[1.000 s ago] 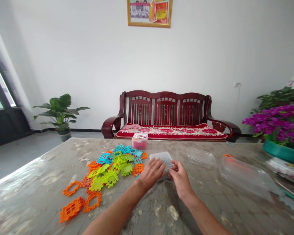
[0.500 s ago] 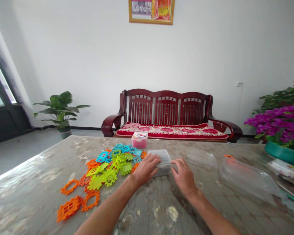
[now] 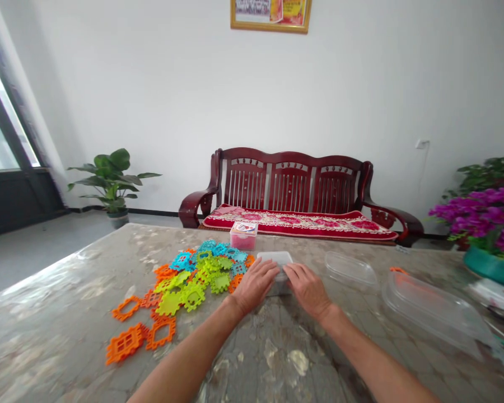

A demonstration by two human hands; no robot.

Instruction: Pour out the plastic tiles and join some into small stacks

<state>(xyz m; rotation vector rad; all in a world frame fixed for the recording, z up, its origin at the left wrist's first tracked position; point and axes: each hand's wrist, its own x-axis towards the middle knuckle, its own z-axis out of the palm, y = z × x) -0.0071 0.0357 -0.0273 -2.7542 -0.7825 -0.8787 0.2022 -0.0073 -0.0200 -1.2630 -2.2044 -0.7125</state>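
Observation:
A small clear plastic box [image 3: 279, 286] with a whitish translucent lid [image 3: 274, 256] sits on the table in front of me. My left hand [image 3: 257, 284] lies over the box's left side, fingers stretched across the lid. From the right, my right hand [image 3: 307, 285] bends its fingers over the lid's edge, close to the left fingertips. Both hands hold the box between them; their thumbs are partly hidden. Left of the box is a pile of toothed plastic pieces: blue pieces [image 3: 181, 261] at the back, lime green pieces [image 3: 170, 302] in the middle, orange pieces [image 3: 125, 343] nearest me.
Behind the box stands a clear case with pink contents [image 3: 243, 239]. To the right lie a clear lid [image 3: 350, 267] and a larger clear container [image 3: 432, 310]. A teal pot of purple flowers [image 3: 493, 260] stands at the far right. Beyond the table is a wooden bench [image 3: 292, 182].
My right hand has moved left from beside the box onto its lid. My left hand stays on the box. The camera view has shifted slightly.

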